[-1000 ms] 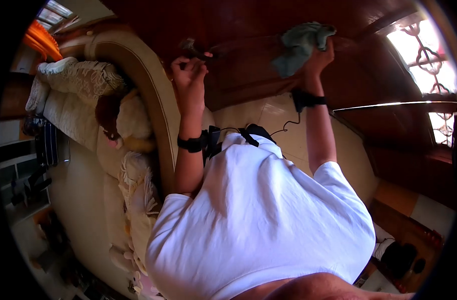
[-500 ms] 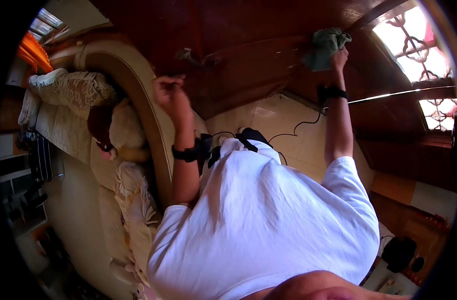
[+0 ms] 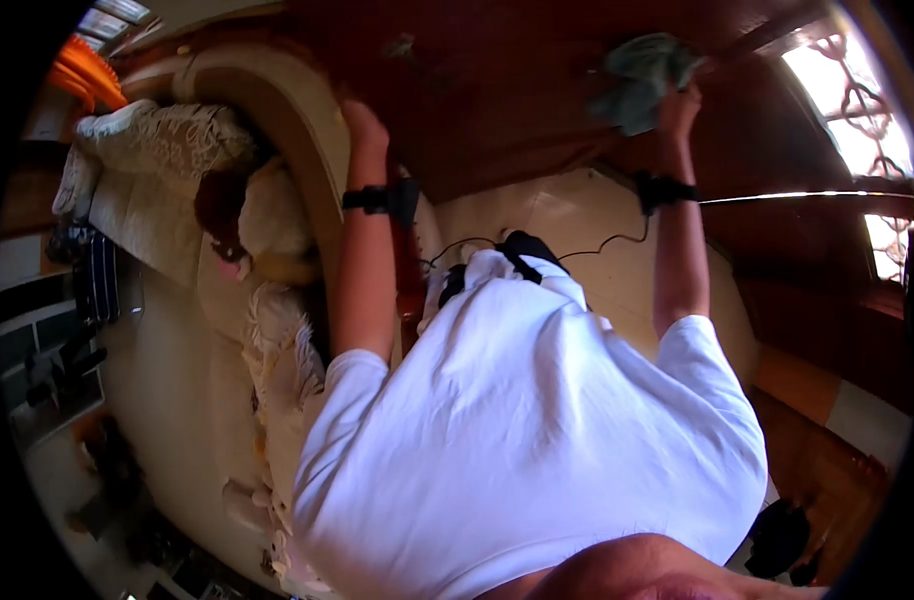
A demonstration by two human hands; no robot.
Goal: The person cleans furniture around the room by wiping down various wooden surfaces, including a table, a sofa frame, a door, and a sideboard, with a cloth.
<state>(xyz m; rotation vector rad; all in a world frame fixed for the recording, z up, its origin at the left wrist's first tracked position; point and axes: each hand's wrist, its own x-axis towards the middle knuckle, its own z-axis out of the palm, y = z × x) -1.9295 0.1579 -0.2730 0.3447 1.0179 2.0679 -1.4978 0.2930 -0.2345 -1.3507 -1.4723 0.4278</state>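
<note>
A grey-green cloth (image 3: 639, 88) is bunched in my right hand (image 3: 680, 110), at the upper right. It lies against a dark reddish-brown wooden panel (image 3: 507, 110), which looks like a door. My left hand (image 3: 364, 125) reaches to the panel's left edge, close to the sofa's curved back. Its fingers are hidden and blurred, so I cannot say whether they grip that edge. A small handle-like fitting (image 3: 399, 46) sits on the panel, above and right of my left hand. Black bands with cables circle both wrists.
On the left stands a beige sofa (image 3: 147, 205) with fringed covers and a stuffed toy (image 3: 272, 215) on it. Dark wood and a bright window with metal grilles (image 3: 857, 100) are at the right. A cable (image 3: 617, 240) hangs over the tiled floor (image 3: 552, 205).
My left hand has moved up and forward to the panel's edge. The right hand still has the cloth, which has shifted slightly on the panel. The whole view has tilted a little.
</note>
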